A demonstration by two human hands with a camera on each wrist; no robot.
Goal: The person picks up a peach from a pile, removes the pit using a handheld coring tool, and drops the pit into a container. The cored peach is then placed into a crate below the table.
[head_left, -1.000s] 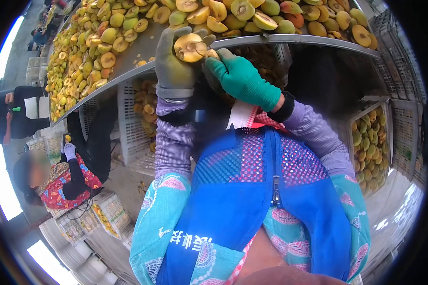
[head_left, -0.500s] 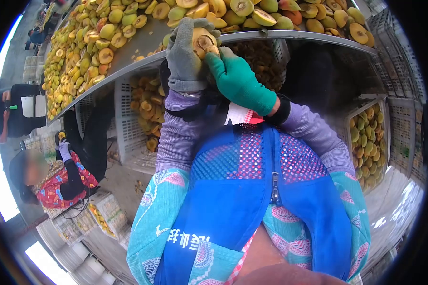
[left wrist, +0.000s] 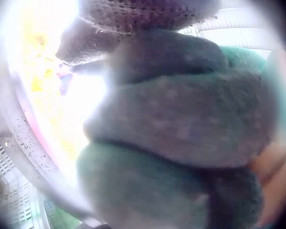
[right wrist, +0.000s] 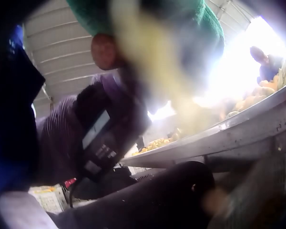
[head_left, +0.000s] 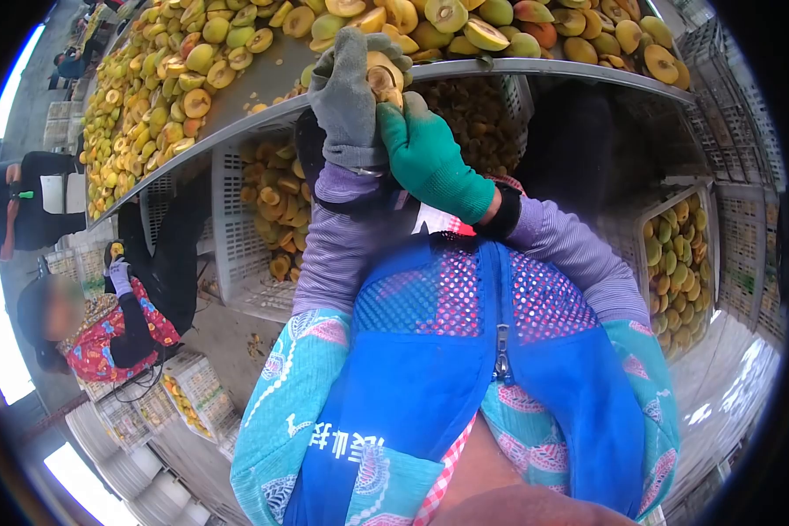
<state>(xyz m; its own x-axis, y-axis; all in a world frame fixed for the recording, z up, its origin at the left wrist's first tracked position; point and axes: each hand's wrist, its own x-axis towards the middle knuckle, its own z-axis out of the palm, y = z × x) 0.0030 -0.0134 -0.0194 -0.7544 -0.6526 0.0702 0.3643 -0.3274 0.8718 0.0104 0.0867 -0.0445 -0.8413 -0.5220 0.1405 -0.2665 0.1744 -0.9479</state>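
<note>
In the head view a grey-gloved left hand (head_left: pixel 349 101) grips a halved yellow fruit (head_left: pixel 383 77) with a brown centre, just above the metal table's edge. The green-gloved right hand (head_left: pixel 434 158) touches the fruit's lower end, thumb and fingers pinched together there; whether it holds a small tool is hidden. Curled grey fingers (left wrist: pixel 176 114) fill the left wrist view, the fruit behind them out of sight. The right wrist view is blurred, with the green glove (right wrist: pixel 200 24) along its top edge.
Halved fruits (head_left: pixel 162 105) cover much of the metal table (head_left: pixel 263 83). Below it stand a white crate (head_left: pixel 237 237) of fruit halves and another crate (head_left: pixel 714 254) at the right. One person (head_left: pixel 118 337) sits at the left, another farther back.
The left hand has moved right and turned its back more toward the head camera, carrying the fruit. The right hand stays against the fruit and has turned more upright.
</note>
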